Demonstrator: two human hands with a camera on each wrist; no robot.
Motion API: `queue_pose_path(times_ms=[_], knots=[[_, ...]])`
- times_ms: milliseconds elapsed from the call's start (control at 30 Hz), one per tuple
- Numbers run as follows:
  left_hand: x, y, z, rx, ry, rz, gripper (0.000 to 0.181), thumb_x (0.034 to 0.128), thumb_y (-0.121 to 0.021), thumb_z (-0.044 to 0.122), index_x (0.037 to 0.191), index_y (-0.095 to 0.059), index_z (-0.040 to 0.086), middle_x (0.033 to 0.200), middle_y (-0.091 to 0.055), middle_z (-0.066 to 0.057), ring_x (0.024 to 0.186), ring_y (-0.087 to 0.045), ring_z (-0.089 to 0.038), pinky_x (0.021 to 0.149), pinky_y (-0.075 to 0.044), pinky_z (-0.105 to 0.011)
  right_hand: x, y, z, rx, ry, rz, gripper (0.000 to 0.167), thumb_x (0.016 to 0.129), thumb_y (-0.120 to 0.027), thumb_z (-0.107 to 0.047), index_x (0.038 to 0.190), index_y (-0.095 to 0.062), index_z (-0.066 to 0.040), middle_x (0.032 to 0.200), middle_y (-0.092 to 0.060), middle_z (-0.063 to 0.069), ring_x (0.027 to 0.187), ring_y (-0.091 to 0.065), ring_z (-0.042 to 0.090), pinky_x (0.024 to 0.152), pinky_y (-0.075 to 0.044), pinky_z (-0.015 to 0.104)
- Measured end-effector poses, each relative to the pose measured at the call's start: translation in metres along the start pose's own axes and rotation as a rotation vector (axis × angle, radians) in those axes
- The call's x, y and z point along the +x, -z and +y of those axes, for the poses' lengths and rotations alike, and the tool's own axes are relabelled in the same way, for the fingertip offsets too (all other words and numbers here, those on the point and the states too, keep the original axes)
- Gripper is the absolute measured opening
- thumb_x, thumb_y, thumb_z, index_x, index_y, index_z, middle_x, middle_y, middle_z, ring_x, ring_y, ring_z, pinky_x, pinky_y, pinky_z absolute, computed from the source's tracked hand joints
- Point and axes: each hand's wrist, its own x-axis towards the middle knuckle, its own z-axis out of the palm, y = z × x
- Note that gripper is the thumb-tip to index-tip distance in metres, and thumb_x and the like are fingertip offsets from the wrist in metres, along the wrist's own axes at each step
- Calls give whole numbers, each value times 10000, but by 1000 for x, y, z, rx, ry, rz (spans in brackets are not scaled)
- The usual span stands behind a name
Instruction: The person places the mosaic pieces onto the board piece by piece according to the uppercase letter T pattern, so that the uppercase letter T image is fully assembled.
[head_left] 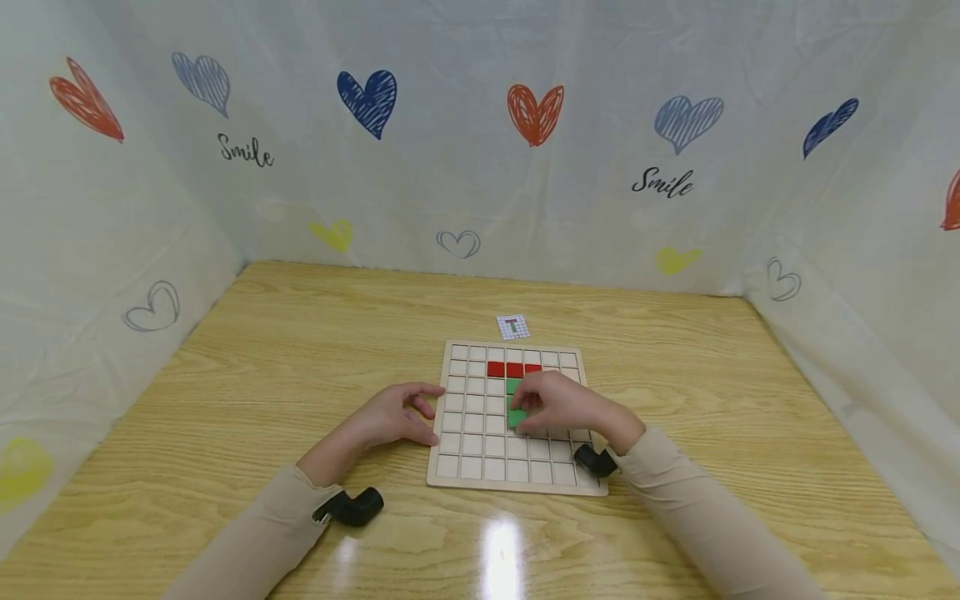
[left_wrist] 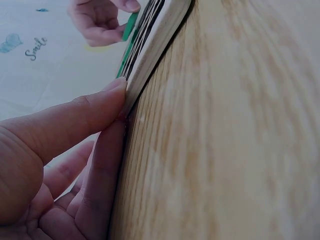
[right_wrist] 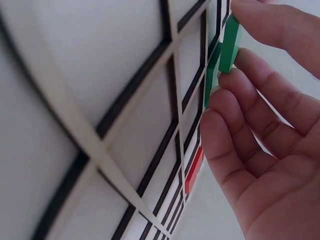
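The wooden grid board (head_left: 450,467) lies on the table, with red square tiles (head_left: 514,369) in a row near its far side. Below them a green tile (head_left: 513,386) sits in the grid. My right hand (head_left: 566,404) is over the board and pinches another green tile (right_wrist: 230,45) between thumb and fingers. In the right wrist view that tile is tilted at the grid surface, its lower end close to a seated green one. My left hand (head_left: 393,414) touches the board's left edge with thumb and index finger spread apart, the other fingers bent.
A small card (head_left: 513,327) with a T pattern on a grid lies just beyond the board. The wooden table (head_left: 337,317) meets a white curtain (head_left: 450,192) printed with hearts at its back and sides. Dark wrist devices (head_left: 360,507) sit at both cuffs.
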Motion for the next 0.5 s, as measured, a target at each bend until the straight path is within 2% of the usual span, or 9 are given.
queue_pose_path(times_ms=[500], knots=[[0,0,0,-1,-2,2,708,695,-789,-33,1327,-470,-28,927,-524,-122,715,-601,-170,668,-496,-286,3,-4,-3,-3,-8,-31,202,730,-799,-110,875,-660,-93,768,-564,-57,701,-499,87,652,-457,246]])
